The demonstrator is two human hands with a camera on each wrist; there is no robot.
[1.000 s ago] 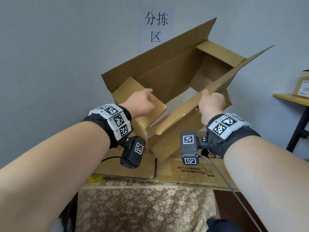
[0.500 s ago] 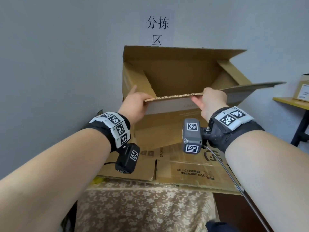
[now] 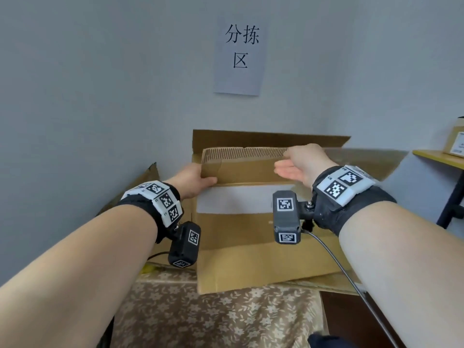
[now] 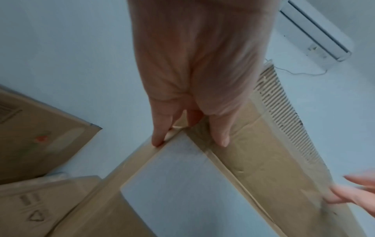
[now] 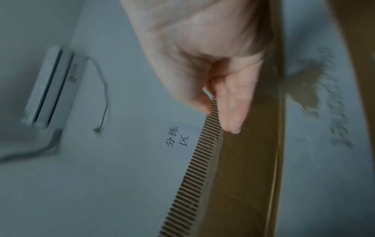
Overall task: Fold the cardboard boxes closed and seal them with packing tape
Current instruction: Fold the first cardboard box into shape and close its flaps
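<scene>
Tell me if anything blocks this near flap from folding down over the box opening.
Nothing visible does. Both hands already hold the near flap, left hand at its left end, right hand at its top edge. The inside of the box is hidden.

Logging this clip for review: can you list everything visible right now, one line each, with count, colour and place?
cardboard box: one, brown with a white label, upright on flattened cardboard, its near flap held up
flattened cardboard: brown, number unclear, under and left of the box
tablecloth: one, beige floral, over the table
paper sign: one, white with black characters, on the wall
air conditioner: one, white, high on the wall
side shelf: one, yellow top, far right, carrying a small carton
left hand: grips the flap's left end
right hand: holds the flap's top edge
</scene>
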